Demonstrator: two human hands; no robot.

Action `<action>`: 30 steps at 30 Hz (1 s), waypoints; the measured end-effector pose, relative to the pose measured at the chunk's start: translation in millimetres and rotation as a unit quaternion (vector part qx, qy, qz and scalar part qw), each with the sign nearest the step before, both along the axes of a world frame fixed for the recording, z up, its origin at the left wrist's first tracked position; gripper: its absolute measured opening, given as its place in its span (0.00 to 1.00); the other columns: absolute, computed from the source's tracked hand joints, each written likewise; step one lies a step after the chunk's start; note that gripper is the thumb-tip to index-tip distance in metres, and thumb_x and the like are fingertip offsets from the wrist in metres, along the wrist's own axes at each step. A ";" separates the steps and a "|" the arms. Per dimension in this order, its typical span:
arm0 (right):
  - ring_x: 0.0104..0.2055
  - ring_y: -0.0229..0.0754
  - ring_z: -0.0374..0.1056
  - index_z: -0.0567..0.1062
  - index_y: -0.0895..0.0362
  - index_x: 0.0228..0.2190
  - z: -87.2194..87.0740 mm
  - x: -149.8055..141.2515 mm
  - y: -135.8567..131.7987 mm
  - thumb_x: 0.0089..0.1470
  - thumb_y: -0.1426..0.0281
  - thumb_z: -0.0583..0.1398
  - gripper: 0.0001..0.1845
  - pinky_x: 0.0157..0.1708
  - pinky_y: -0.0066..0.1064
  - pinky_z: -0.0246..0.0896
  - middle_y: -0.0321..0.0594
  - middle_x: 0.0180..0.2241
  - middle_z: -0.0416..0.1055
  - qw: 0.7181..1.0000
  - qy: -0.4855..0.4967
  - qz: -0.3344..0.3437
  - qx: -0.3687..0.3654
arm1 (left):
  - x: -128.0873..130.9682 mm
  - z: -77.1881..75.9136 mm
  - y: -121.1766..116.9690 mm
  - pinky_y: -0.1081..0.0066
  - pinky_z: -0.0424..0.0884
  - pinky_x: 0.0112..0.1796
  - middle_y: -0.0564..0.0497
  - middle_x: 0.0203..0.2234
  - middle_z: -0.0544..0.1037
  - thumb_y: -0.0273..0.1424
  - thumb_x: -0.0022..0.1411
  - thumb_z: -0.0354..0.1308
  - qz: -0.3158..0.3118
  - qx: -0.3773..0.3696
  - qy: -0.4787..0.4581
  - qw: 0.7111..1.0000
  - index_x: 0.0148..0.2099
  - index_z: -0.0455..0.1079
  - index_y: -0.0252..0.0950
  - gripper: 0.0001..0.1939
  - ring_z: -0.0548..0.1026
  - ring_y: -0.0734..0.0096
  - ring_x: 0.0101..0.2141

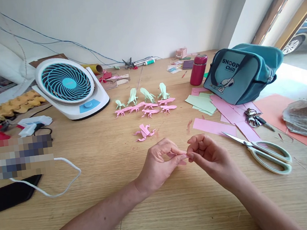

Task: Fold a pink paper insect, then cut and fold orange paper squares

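Note:
Between both hands is a small piece of folded pink paper (182, 162), mostly hidden by the fingers. My left hand (162, 162) pinches it between thumb and forefinger. My right hand (210, 158) pinches its right end with thumb and forefinger, the other fingers curled. Just beyond them a pink origami insect (144, 131) lies on the wooden table (115, 164). Farther back stand several pink origami insects (150, 111) in rows, with green origami insects (147, 94) behind them.
Open scissors (258, 150) lie right of my right hand, beside pink paper strips (213, 125) and green sheets (202, 102). A teal bag (238, 74) and red flask (198, 70) stand at the back right. A white fan (72, 87) stands back left; a white cable (73, 169) loops at left.

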State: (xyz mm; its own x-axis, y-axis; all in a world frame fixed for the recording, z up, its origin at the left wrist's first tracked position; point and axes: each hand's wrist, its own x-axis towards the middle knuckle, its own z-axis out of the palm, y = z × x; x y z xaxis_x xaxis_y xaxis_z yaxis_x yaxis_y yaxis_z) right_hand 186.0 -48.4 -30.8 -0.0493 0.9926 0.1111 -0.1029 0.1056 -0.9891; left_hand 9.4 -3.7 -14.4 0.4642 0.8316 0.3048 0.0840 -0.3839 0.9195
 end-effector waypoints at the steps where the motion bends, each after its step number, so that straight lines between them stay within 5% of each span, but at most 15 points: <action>1: 0.33 0.37 0.66 0.68 0.52 0.41 2.7 0.9 0.2 0.57 0.61 0.63 0.13 0.35 0.30 0.62 0.35 0.32 0.70 1.000 0.004 -0.004 -0.008 | -0.1 -0.5 -0.1 0.75 0.69 0.34 0.52 0.27 0.74 0.26 0.58 0.66 0.005 0.011 -0.007 1.000 0.30 0.79 0.36 0.04 0.72 0.75 0.30; 10: 0.24 0.34 0.51 0.73 0.58 0.26 14.2 2.6 1.3 0.52 0.50 0.64 0.22 0.23 0.28 0.45 0.32 0.21 0.60 0.990 -0.087 0.023 -0.110 | -0.1 -6.1 -1.1 0.71 0.70 0.37 0.51 0.27 0.75 0.27 0.58 0.67 0.040 0.100 -0.005 0.994 0.33 0.79 0.37 0.01 0.74 0.71 0.33; 30: 0.24 0.34 0.50 0.74 0.57 0.25 9.4 3.7 1.6 0.42 0.53 0.70 0.21 0.22 0.28 0.42 0.33 0.21 0.61 0.988 -0.058 0.018 -0.140 | -6.5 -1.0 -1.7 0.65 0.64 0.43 0.53 0.27 0.77 0.30 0.63 0.62 0.063 0.269 0.109 0.955 0.34 0.77 0.39 0.04 0.69 0.69 0.34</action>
State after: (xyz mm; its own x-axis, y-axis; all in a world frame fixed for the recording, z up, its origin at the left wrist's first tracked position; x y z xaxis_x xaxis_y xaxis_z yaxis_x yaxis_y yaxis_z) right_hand 189.7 -46.8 -21.5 -0.0819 0.9811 -0.1753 0.0144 -0.1747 -0.9845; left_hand 3.0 -5.4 -15.4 0.4728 0.6356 0.6103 0.3276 -0.7698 0.5479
